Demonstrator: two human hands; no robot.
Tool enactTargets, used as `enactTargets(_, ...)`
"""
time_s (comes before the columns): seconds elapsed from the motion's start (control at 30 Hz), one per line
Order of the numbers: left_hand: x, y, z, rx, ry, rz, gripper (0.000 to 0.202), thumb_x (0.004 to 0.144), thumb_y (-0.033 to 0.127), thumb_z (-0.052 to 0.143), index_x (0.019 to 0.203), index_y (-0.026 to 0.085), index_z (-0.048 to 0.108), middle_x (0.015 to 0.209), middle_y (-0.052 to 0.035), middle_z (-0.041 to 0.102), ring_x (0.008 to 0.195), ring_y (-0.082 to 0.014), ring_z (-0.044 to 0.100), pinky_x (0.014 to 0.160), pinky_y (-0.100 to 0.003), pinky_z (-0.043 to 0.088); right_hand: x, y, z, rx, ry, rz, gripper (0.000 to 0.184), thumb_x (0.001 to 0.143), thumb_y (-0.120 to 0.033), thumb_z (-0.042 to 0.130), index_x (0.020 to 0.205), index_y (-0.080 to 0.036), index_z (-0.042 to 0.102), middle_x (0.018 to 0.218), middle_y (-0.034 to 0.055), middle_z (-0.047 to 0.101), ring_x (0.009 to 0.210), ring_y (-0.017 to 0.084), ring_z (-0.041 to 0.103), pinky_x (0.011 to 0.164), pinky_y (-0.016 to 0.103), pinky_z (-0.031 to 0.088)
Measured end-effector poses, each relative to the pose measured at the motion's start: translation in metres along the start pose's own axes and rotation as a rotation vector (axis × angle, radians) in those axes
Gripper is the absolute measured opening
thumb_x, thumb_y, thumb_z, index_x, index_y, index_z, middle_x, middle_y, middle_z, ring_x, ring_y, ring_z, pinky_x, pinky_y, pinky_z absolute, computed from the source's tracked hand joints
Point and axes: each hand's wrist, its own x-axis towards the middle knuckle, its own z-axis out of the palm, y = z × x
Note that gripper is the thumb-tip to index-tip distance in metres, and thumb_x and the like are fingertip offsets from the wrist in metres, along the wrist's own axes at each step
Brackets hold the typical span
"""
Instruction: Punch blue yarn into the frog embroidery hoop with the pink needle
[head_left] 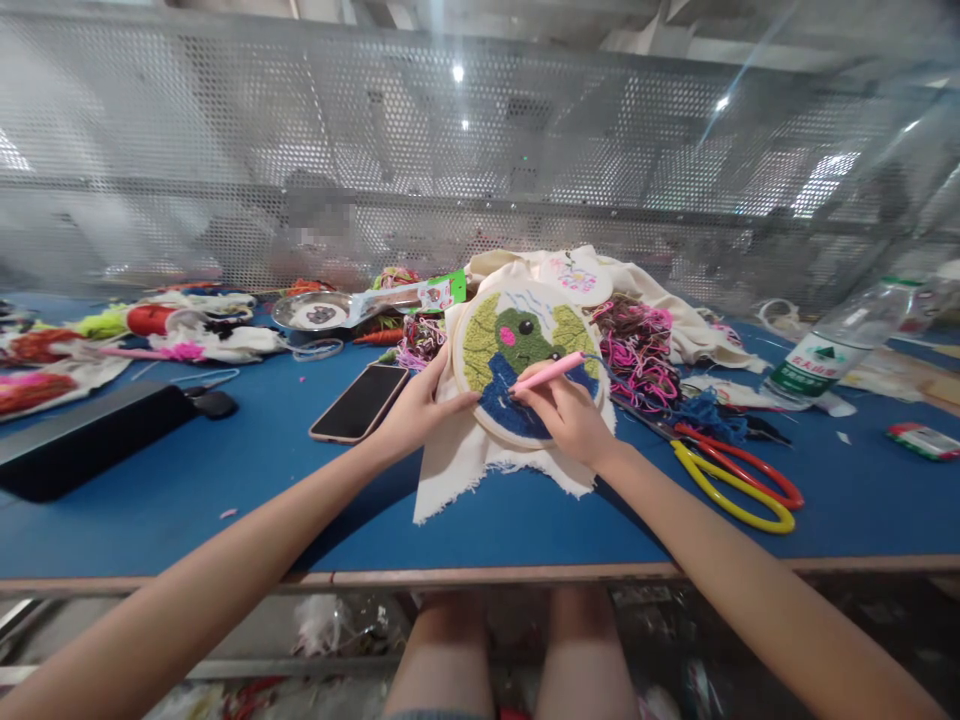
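Note:
A round embroidery hoop (459, 372) stretches cream cloth (457, 470) with a green frog picture worked in yarn on it. My left hand (424, 400) grips the hoop's left edge, thumb on the front and fingers hidden behind. In my right hand (566, 410) is a pink punch needle (551, 371), pinched like a pen, its tip at the dark blue area of the picture. Blue yarn (604, 362) trails from the tool's back end to the right. The lower cloth edge is frayed and hangs toward me on the blue table.
Scissors (739, 480) with red and yellow handles lie right of the hoop, beside tangled yarn (637, 350). A phone (360, 402) and a black box-shaped device (97, 435) are on the left. A water bottle (836, 345) stands right. Behind rises a perforated metal screen (480, 150).

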Motion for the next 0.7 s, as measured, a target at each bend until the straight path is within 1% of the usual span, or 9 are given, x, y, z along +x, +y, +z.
enactTargets(0.13,0.0008,-0.0013,-0.0002,0.006,0.001,-0.007,0.078,0.078,0.034,0.061,0.144,0.027,0.02,0.147,-0.0039,0.035,0.129,-0.0252,0.039,0.108,-0.04,0.031,-0.0001,0.0013,-0.0002,-0.001,0.005,-0.01,0.014,0.091,-0.031,0.043,0.098,-0.021,0.051,0.102,0.0076,0.061,0.088,0.019,0.063,0.079,0.032,0.05)
enactTargets(0.27,0.0009,-0.0013,-0.0009,-0.007,0.002,0.006,0.077,0.078,0.034,0.062,0.144,0.028,0.021,0.147,-0.0031,0.035,0.129,-0.0248,0.04,0.108,-0.04,0.032,-0.0005,0.0023,-0.0008,-0.006,0.007,-0.029,0.014,0.092,-0.03,0.043,0.099,-0.022,0.052,0.102,0.0074,0.061,0.088,0.018,0.063,0.079,0.033,0.049)
enactTargets(0.37,-0.0001,0.0002,-0.0007,-0.01,-0.002,0.004,0.077,0.079,0.034,0.061,0.144,0.029,0.021,0.146,-0.0032,0.036,0.129,-0.0247,0.04,0.108,-0.039,0.032,0.0005,0.0033,0.0003,-0.033,0.025,-0.09,0.012,0.09,-0.029,0.047,0.095,-0.022,0.055,0.1,0.006,0.063,0.088,0.018,0.063,0.079,0.032,0.048)
enactTargets(0.5,-0.0018,0.0031,0.0001,0.014,-0.002,0.0,0.08,0.078,0.036,0.062,0.145,0.027,0.018,0.143,-0.0045,0.04,0.127,-0.025,0.042,0.107,-0.039,0.033,0.004,0.0055,0.0052,-0.103,-0.01,-0.181,0.012,0.088,-0.028,0.051,0.088,-0.022,0.061,0.094,0.0044,0.066,0.091,0.018,0.06,0.082,0.033,0.046)
enactTargets(0.6,-0.0022,0.0042,-0.0005,0.038,-0.024,0.017,0.081,0.079,0.037,0.061,0.145,0.027,0.017,0.146,-0.0038,0.035,0.13,-0.0253,0.038,0.108,-0.038,0.031,0.0044,0.0058,0.0077,-0.165,-0.03,-0.201,0.014,0.089,-0.029,0.05,0.086,-0.023,0.062,0.094,0.0042,0.066,0.092,0.019,0.06,0.084,0.034,0.045)
enactTargets(0.7,-0.0015,0.0043,-0.0012,0.033,-0.034,0.031,0.079,0.079,0.036,0.06,0.145,0.027,0.016,0.148,-0.0029,0.032,0.133,-0.0252,0.034,0.109,-0.037,0.029,0.0015,0.0034,0.006,-0.18,-0.001,-0.187,0.014,0.09,-0.029,0.048,0.091,-0.022,0.06,0.098,0.0049,0.067,0.092,0.02,0.061,0.083,0.033,0.045)
